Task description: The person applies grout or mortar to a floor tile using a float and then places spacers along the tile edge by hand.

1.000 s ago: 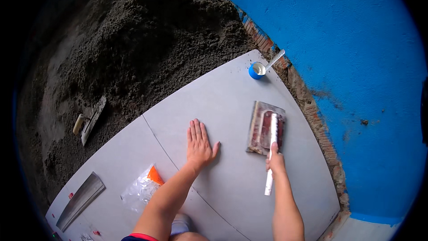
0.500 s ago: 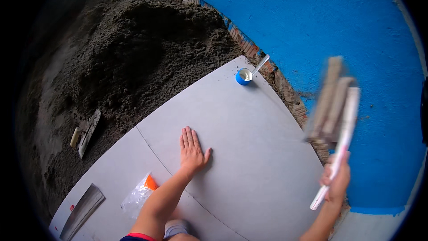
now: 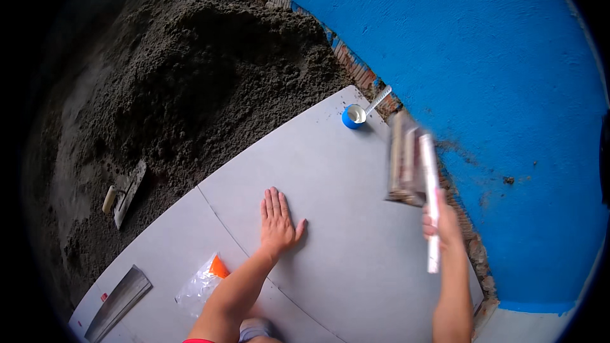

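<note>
My left hand (image 3: 279, 227) lies flat on a large pale grey tile (image 3: 356, 235), fingers stretched forward and the thumb out to the side. My right hand (image 3: 443, 221) is wrapped round the white handle of a wooden beater (image 3: 406, 159). Its wide, blocky head, blurred by motion, is over the tile's right edge, beside the blue wall; whether it touches the tile I cannot tell. At the tile's far corner sits a small blue cup (image 3: 353, 116) with pale contents and a white, slim-handled tool (image 3: 379, 99) leaning across its rim.
A second tile (image 3: 165, 241) adjoins on the left, carrying a clear plastic bag (image 3: 198, 286) with something orange and a grey metal strip (image 3: 119, 305). Dark mortar (image 3: 210, 57) is heaped beyond, with a trowel (image 3: 130, 194) on it. The blue wall (image 3: 508, 89) stands right.
My right hand has swung the beater leftward, from in front of the wall to over the tile's edge. My left hand stays flat on the tile.
</note>
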Tool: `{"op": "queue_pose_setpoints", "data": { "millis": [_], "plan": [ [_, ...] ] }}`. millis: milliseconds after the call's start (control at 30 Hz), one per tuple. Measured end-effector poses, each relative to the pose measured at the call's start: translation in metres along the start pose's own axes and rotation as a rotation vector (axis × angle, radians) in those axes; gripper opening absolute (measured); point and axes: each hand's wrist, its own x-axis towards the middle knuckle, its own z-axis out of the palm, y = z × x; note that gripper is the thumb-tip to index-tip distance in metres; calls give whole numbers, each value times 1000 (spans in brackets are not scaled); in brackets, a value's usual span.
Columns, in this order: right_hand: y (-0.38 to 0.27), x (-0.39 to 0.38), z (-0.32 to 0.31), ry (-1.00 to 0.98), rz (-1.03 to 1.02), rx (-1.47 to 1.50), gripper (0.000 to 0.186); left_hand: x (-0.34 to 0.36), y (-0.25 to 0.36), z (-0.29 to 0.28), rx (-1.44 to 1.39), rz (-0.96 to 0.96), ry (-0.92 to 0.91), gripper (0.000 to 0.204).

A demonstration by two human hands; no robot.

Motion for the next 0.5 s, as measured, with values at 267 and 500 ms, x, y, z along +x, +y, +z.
{"op": "queue_pose_setpoints", "data": {
  "millis": [267, 500],
  "plan": [
    [104, -11, 14, 716, -364, 34, 52, 5, 16, 0, -16, 8, -3, 95],
    [8, 30, 55, -175, 109, -68, 55, 3, 7, 1, -29, 32, 59, 96]
  ]
}}
